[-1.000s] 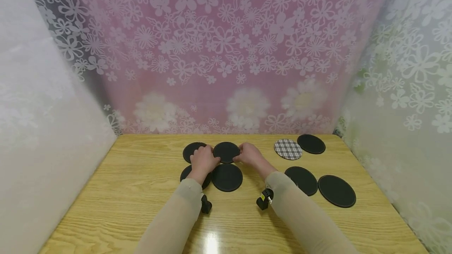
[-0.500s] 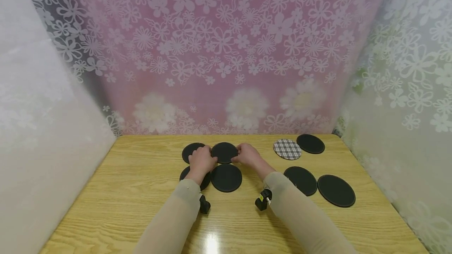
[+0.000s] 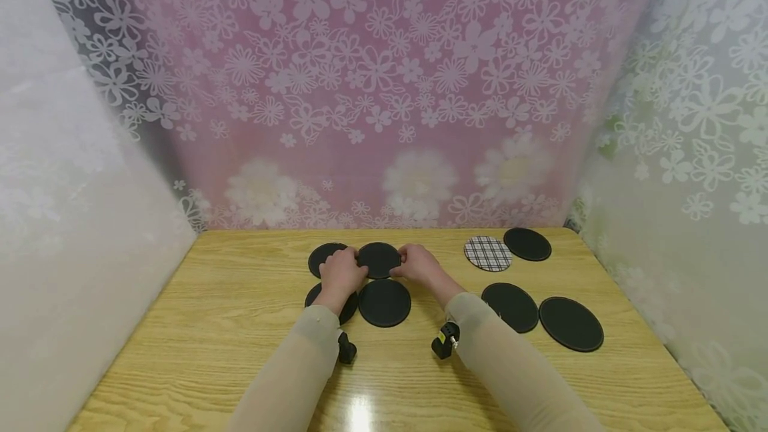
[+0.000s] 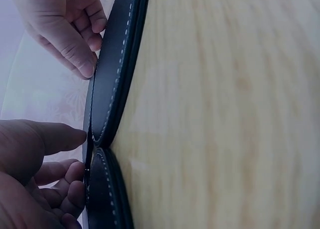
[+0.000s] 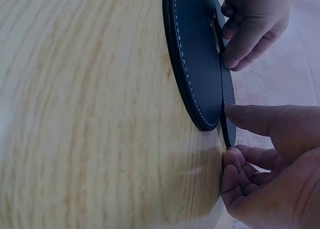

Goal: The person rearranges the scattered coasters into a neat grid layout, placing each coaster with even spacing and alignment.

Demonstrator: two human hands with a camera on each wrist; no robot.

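Observation:
Both hands work on one round black coaster [image 3: 379, 260] in the head view, at the far right of a two-by-two group. My left hand [image 3: 342, 275] grips its left edge, partly covering the far-left coaster [image 3: 321, 261] and near-left coaster [image 3: 349, 309]. On the opposite side, my right hand [image 3: 422, 267] holds the right edge with thumb and curled fingers. Just in front lies the near-right coaster [image 3: 385, 303], its rim at the held one. Pale stitching along the coaster rims shows in the wrist views, where the right thumb [image 5: 245, 116] meets the held coaster's edge.
To the right on the wooden table [image 3: 228, 325] lie two more black coasters at the front, one black coaster [image 3: 527, 245] at the back corner, and a plaid coaster [image 3: 489, 253] beside it. Flowered curtains [image 3: 384, 119] enclose the back and sides.
The held coaster has slid slightly left, closer to the far-left one, with both hands moving along with it. The other coasters keep their places.

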